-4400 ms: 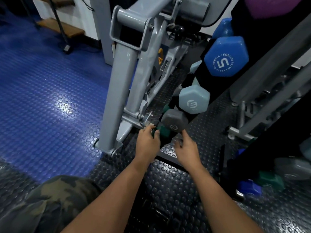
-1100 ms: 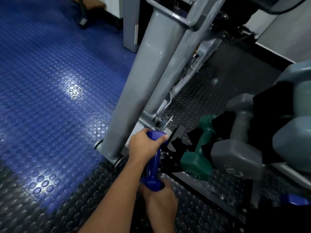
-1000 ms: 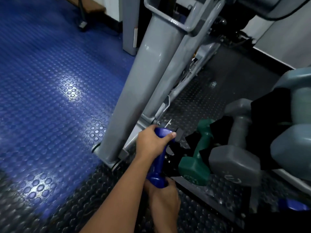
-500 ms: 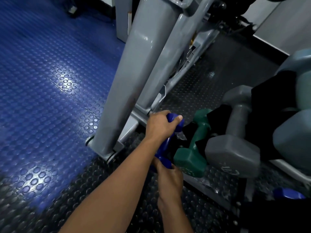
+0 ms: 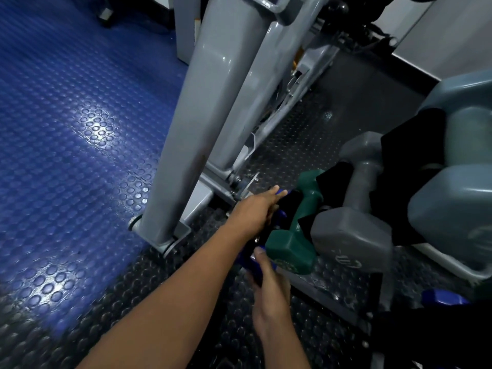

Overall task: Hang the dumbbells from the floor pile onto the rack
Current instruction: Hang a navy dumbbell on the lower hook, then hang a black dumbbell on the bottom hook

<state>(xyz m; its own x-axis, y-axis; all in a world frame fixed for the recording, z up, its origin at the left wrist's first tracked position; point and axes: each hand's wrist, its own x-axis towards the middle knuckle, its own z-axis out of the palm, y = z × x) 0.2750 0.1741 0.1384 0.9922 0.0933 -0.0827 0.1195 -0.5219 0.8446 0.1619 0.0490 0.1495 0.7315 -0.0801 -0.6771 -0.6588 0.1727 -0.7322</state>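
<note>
The step in hand looks like seating a small dark-blue rubber-coated dumbbell [image 5: 277, 217] into the lowest slot of the black angled dumbbell rack [image 5: 399, 222], just left of the small green hex-ended dumbbell [image 5: 292, 246] that already sits there. The left hand [image 5: 255, 211] lies over the far end of the blue dumbbell, fingers stretched forward along it, with a blue tip showing past the fingertips; whether they wrap it or only press on it cannot be told. The right hand [image 5: 269, 278] is at the near end, thumb up against the blue head and fingers curled under it, so it appears to grip that end. The blue dumbbell is mostly hidden between the two hands and the rack's black cradle. Beside the green one come a grey hex dumbbell [image 5: 354, 222] and a larger pale blue-grey hex dumbbell [image 5: 452, 206], both racked. Another dark-blue dumbbell [image 5: 444, 299] lies on the black studded rubber floor [image 5: 287, 145] at lower right. The next move probably calls for settling the handle fully into the cradle, then letting go with both hands and reaching for the one on the floor.
</note>
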